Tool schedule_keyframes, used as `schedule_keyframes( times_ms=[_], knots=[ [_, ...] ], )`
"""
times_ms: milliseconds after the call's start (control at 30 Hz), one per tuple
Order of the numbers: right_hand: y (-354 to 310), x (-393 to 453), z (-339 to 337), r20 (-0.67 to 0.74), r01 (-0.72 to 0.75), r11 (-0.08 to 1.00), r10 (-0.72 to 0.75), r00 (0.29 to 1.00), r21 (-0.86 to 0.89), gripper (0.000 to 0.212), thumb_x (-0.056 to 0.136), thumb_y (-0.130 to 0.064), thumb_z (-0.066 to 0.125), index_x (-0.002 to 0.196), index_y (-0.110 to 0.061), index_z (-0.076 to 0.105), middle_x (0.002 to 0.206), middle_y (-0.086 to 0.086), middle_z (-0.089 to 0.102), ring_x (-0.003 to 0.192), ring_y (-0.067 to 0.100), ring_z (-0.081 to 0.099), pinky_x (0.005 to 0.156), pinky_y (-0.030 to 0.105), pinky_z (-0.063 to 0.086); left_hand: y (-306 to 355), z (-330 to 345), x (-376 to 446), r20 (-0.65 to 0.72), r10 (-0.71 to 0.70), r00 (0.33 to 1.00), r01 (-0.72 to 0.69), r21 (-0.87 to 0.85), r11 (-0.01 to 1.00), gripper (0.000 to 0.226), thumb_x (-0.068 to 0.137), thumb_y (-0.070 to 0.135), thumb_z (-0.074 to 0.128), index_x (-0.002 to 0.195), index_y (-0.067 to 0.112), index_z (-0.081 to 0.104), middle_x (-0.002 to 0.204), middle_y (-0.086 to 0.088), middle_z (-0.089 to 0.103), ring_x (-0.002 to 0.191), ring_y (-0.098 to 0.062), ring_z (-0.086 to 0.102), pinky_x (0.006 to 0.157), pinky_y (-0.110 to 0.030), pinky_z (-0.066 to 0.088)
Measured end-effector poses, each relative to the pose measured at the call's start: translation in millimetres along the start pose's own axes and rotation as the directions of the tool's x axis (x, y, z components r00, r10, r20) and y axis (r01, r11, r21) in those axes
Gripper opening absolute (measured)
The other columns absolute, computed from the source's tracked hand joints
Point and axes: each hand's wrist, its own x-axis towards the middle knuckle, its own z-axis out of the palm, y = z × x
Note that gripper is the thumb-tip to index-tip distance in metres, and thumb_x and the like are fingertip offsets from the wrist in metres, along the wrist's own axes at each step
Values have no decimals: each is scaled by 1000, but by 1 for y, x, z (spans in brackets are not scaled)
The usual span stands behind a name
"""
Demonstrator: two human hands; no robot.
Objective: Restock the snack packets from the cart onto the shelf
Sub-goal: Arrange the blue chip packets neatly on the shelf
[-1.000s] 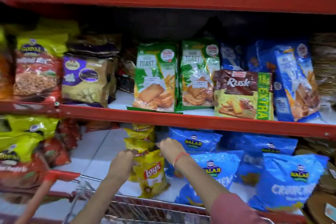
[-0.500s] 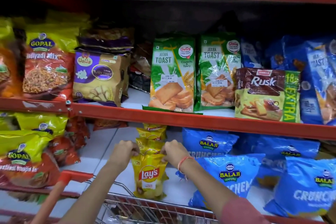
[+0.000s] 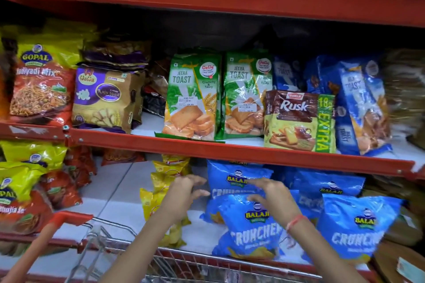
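While both hands reach over the cart (image 3: 161, 262) toward the lower shelf (image 3: 115, 200), neither grips anything. Left hand (image 3: 181, 193): fingers spread, hovering in front of the yellow packets (image 3: 158, 181), which stand in a row on that shelf. Right hand (image 3: 273, 195): fingers splayed open above a blue Balaji packet (image 3: 253, 234); whether they touch it cannot be told. A red thread (image 3: 295, 221) circles the right wrist. Jeera Toast packs (image 3: 190, 96) occupy the shelf above.

I see both hands open at lower centre: left hand (image 3: 181, 193) before yellow packets (image 3: 158, 190), right hand (image 3: 273, 197) over blue Balaji packet (image 3: 253, 232).
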Motion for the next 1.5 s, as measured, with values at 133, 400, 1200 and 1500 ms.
schedule_keyframes(
  times_ms=[133,400,1200,1500],
  knots=[
    [45,-9,-24,38,-96,992,100,994,-80,47,80,-30,69,124,-21,54,130,3,58,122,23,48,98,34,40,21,30,12,110,-43,993,34,84,996,46,74,32,74,113,10,62,116,-10,69,106,-24,62,91,-34,49],
    [70,-12,-17,-35,-112,987,108,993,-118,25,87,-22,61,111,-30,63,109,9,71,104,28,61,85,38,49,19,45,21,167,-139,976,60,407,911,22,88,21,58,109,17,64,106,-19,67,103,-35,60,89,-39,47],
    [185,-70,-77,-390,-152,984,175,904,90,24,80,-8,69,104,-13,66,107,12,71,89,32,69,75,41,54,173,146,37,60,136,989,-140,88,986,25,90,25,55,112,15,63,119,-6,66,110,-24,58,94,-31,40],
    [314,-56,-83,-250,-288,921,223,942,-263,44,53,-4,87,92,-14,69,77,14,68,70,36,66,63,42,59,216,227,69,129,-31,991,42,-84,996,26,86,10,60,111,10,62,100,-15,73,94,-27,68,85,-35,54]
  ],
)
